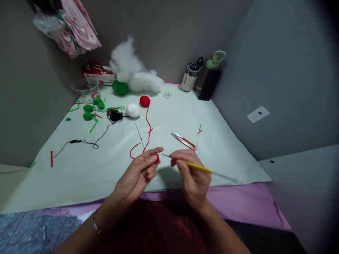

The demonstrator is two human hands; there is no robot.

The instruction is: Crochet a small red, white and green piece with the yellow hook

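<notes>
My left hand (140, 173) pinches a small red and white crochet piece (158, 158) between thumb and fingers, low over the near edge of the pale green mat (79, 169). My right hand (192, 176) grips a yellow-handled crochet hook (197, 166) whose metal tip points left into the piece. Red yarn (148, 128) runs from the piece back to a red yarn ball (144, 101). A white strand leads to a white yarn ball (132, 110).
Orange thread snips (184, 140) lie just beyond my right hand. Green crochet bits (92, 107), black yarn (116, 115), a green ball (120, 87) and white stuffing (135, 72) sit at the back left. A jar (189, 78) and dark bottle (209, 83) stand back right.
</notes>
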